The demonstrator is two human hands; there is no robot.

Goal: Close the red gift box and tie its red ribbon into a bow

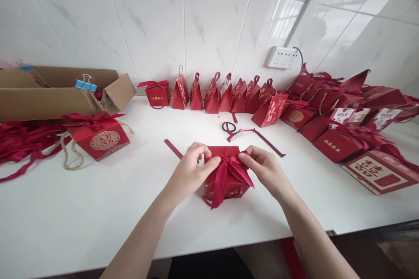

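Note:
A red gift box (pixel 213 189) stands on the white table in front of me, a cord handle low on its near side. Across its top runs a red satin ribbon (pixel 221 181), knotted in a bow with two tails hanging down the front. My left hand (pixel 196 168) pinches the bow's left loop between thumb and fingers. On the other side, my right hand (pixel 263 165) has the right loop pinched the same way. Both hands are level with the box's top, and the fingers partly cover the loops.
Several small triangular red boxes (pixel 240 95) line the wall. Finished-looking red boxes (pixel 340 144) are heaped at right. At left are a cardboard carton (pixel 49 103), loose ribbons (pixel 29 144) and a bowed box (pixel 106 139). Behind my box lie a black ring (pixel 228 127) and ribbon scraps (pixel 266 140).

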